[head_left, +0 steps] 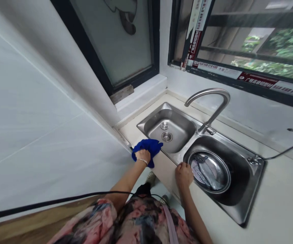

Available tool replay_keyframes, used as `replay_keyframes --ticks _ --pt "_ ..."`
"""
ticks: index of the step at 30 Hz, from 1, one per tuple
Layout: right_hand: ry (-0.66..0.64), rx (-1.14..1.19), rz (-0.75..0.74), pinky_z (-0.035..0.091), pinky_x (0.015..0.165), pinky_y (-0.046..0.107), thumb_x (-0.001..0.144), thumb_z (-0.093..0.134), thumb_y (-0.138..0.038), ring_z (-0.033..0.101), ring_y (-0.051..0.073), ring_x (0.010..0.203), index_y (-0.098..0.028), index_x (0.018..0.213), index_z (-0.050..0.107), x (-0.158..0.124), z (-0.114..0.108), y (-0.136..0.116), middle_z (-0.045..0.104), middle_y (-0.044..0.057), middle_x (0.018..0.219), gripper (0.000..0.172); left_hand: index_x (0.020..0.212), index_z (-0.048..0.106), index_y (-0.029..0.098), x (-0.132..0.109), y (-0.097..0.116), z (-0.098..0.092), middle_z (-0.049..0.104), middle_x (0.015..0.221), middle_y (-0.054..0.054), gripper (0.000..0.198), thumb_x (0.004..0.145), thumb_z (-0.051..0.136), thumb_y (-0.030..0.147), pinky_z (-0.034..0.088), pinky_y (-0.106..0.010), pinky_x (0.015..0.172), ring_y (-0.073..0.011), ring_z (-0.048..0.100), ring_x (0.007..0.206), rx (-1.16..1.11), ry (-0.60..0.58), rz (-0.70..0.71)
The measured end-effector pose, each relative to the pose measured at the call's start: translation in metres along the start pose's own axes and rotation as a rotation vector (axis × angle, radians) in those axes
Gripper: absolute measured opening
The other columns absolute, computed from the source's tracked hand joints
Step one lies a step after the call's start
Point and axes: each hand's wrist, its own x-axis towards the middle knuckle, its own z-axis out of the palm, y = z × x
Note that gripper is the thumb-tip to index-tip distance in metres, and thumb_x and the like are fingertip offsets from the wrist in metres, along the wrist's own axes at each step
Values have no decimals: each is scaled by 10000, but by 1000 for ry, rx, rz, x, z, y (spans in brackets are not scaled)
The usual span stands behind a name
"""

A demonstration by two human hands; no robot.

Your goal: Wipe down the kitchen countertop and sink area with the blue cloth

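Observation:
My left hand (143, 156) is closed on a bunched blue cloth (154, 146), which lies over the counter's front edge beside the left basin. On the front rim of the double steel sink (183, 156) rests my right hand (184, 174), its fingers curled into a fist with nothing showing in them. Close to that hand, a round metal colander (196, 170) sits in the right basin, with something shiny inside that I cannot make out. The left basin (179, 140) shows a drain strainer (166, 136) and a small round overflow fitting.
A curved steel faucet (215, 91) stands behind the sink, its spout towards the left basin. A thin bent metal spout (286, 152) rises at the right corner. White wall (47, 128) runs close along my left. A dark cable (85, 195) crosses in front of my body.

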Motion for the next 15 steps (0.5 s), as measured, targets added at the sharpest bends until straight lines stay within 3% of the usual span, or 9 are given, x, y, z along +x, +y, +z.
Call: replay_keyframes --ticks 3,6,15 --pt "4 12 -7 396 727 315 1022 456 -242 663 222 909 -152 1036 721 0 1 0 701 127 1033 280 1100 782 138 -11 1 5 699 1150 -242 427 998 379 235 491 -544 884 -402 654 1107 50 21 -43" --pt "12 17 -5 399 734 319 1009 468 -230 653 219 911 -156 1038 721 0 2 1 697 130 1042 266 1114 768 102 -2 -2 4 685 1160 -271 435 1010 396 302 449 -589 945 -445 608 1179 83 82 -80" --pt "-36 -12 46 387 735 327 992 460 -225 639 215 907 -180 1027 722 2 -1 -2 690 111 1083 268 1214 688 -33 76 -12 -9 685 1087 -304 517 1043 274 226 523 -565 894 -399 686 1039 -28 99 -187"
